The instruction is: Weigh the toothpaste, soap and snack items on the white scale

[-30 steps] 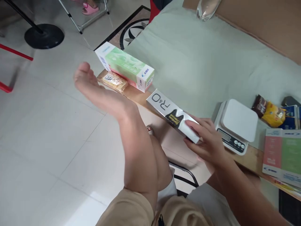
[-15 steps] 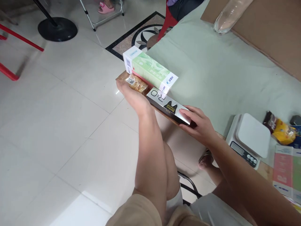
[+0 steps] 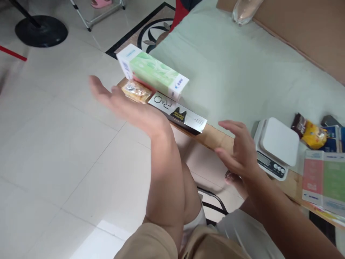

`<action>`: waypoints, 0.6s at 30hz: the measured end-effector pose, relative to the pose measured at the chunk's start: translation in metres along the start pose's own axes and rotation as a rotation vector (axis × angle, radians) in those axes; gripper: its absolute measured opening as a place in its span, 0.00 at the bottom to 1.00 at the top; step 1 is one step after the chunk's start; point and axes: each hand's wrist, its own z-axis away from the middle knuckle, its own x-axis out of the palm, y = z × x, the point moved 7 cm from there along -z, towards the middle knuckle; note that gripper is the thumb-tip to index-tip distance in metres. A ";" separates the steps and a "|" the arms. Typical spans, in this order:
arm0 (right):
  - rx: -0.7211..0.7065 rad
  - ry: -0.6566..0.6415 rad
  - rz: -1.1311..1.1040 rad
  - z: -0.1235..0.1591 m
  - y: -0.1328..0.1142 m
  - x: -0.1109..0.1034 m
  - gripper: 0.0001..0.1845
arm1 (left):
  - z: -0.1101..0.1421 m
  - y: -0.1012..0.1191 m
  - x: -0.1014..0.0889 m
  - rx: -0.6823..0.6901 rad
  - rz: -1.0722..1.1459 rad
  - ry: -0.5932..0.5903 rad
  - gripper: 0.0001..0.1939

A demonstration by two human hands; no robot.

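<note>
Along the table's edge lies a silver and black toothpaste box point(image 3: 183, 113) marked "R&O" and "Bamboo Charcoal". Against its left end sits a clear-wrapped snack pack point(image 3: 136, 91). Behind both is a long green and white carton point(image 3: 155, 73) lying on its side. My left hand point(image 3: 126, 106) is raised off the table's left edge, fingers apart and a little blurred, holding nothing. To the right of the toothpaste box, my right hand point(image 3: 238, 149) hovers with thumb and fingers spread, apart from the box and empty.
A white kitchen scale point(image 3: 279, 144) stands right of my right hand. Beyond it are a yellow snack bag point(image 3: 314, 136) and a red and green carton point(image 3: 323, 180). Cardboard point(image 3: 302, 32) and a plastic-wrapped roll point(image 3: 245, 10) lie at the far side. A black stand base point(image 3: 41, 31) is on the floor.
My right hand has let go of the toothpaste box and drawn back right. My left hand has moved away from the snack pack, outward to the left. The view has shifted slightly.
</note>
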 end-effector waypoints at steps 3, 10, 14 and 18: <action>0.064 0.101 -0.065 0.038 -0.013 -0.041 0.23 | 0.043 0.055 0.027 0.040 0.161 -0.013 0.17; 0.413 0.237 0.135 0.161 -0.008 -0.132 0.15 | 0.219 0.088 0.130 -0.069 0.282 -0.962 0.13; 0.586 0.453 0.311 0.235 0.002 -0.187 0.15 | 0.338 0.068 0.152 -0.250 0.166 -1.458 0.11; 0.814 0.668 0.350 0.301 0.018 -0.214 0.15 | 0.438 0.053 0.149 -0.205 -0.115 -1.704 0.08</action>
